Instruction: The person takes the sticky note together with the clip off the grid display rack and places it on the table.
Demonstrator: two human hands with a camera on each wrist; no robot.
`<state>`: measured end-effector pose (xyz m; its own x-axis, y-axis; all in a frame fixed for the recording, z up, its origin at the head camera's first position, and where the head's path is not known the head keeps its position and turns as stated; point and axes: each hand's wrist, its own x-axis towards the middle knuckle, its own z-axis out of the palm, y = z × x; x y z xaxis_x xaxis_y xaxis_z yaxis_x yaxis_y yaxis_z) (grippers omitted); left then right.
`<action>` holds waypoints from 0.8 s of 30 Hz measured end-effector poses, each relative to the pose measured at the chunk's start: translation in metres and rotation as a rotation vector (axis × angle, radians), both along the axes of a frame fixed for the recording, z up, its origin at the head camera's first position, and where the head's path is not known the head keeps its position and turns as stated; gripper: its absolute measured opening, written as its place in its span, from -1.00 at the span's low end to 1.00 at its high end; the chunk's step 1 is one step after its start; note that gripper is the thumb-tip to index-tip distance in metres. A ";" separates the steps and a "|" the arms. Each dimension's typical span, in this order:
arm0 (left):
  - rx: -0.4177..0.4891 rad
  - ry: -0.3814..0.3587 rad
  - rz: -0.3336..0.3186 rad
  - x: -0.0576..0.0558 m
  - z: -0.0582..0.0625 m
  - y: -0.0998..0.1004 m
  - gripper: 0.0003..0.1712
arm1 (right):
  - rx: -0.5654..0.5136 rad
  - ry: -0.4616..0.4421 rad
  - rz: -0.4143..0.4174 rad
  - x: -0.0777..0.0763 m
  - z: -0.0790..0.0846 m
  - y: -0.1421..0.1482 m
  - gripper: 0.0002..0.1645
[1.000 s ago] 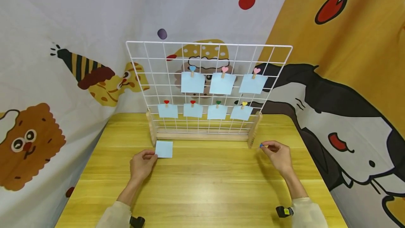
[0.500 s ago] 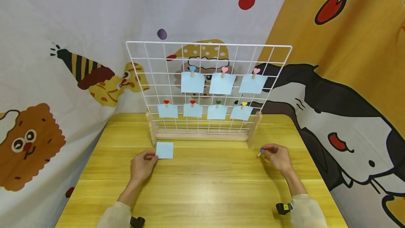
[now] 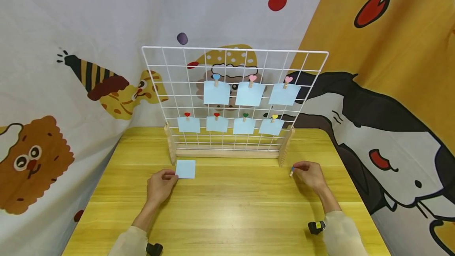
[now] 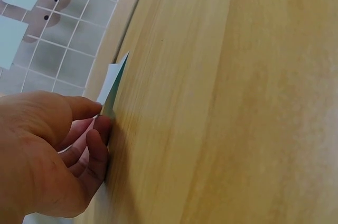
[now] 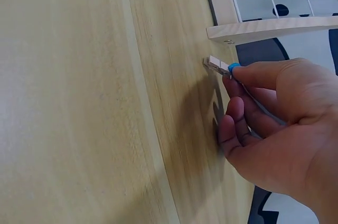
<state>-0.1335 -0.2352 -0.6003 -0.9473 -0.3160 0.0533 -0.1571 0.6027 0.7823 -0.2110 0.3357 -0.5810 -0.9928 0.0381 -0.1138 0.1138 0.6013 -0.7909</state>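
On the rack we have seven notes clipped; one loose note isn't yet: our left hand pinches it, our right hand a blue clip.

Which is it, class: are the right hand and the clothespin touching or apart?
Touching. The right wrist view shows the right hand pinching the clothespin at its blue end.
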 end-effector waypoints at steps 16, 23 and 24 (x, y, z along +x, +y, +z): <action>0.000 -0.004 -0.018 0.001 0.002 -0.001 -0.78 | 0.097 0.116 -0.012 0.000 -0.021 -0.002 -0.79; 0.005 -0.006 -0.006 0.001 0.001 -0.001 -0.78 | 0.081 0.118 -0.020 0.002 -0.023 -0.002 -0.77; 0.006 -0.006 -0.004 0.000 0.000 -0.001 -0.78 | 0.078 0.121 -0.022 0.002 -0.024 -0.001 -0.77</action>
